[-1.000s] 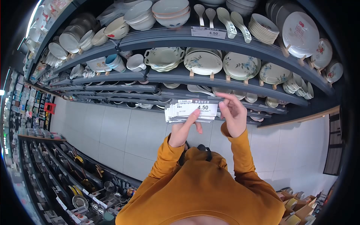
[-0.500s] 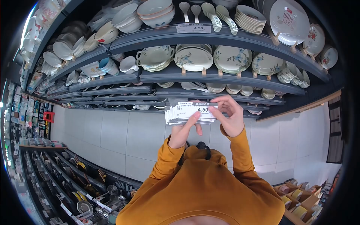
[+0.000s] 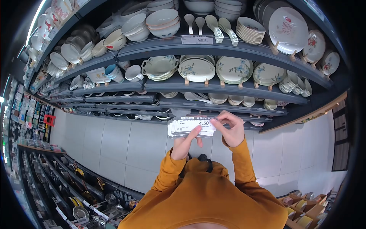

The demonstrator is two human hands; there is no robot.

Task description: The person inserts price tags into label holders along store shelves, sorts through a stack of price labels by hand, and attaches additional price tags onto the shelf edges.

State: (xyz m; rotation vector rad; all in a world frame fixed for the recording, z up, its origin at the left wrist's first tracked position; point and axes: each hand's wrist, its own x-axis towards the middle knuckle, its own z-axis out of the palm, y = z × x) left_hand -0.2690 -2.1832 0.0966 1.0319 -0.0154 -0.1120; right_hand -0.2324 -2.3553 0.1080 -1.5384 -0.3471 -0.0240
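Note:
A fanned stack of white paper price tags (image 3: 187, 129) is held in front of my body, the top one printed "4.50". My left hand (image 3: 183, 145) grips the stack from below, its thumb lying across the front of the tags. At the right end of the stack, my right hand (image 3: 231, 129) has thumb and forefinger closed on the edge of the top tag. On the upper shelf edge, a mounted price label (image 3: 197, 39) also reads 4.50, with white spoons (image 3: 189, 23) standing just behind it.
Shelves ahead carry stacked bowls (image 3: 163, 22), floral plates (image 3: 234, 69) and a large round plate (image 3: 288, 29). Kitchen utensils (image 3: 81, 212) fill racks at lower left. Boxes with rolls (image 3: 304, 221) are at lower right. A red stool-like object (image 3: 49, 120) stands on the left.
The camera view has tilted up, so shelves and hands sit lower in the picture. My right hand has shifted slightly left with the tags, which both hands still hold.

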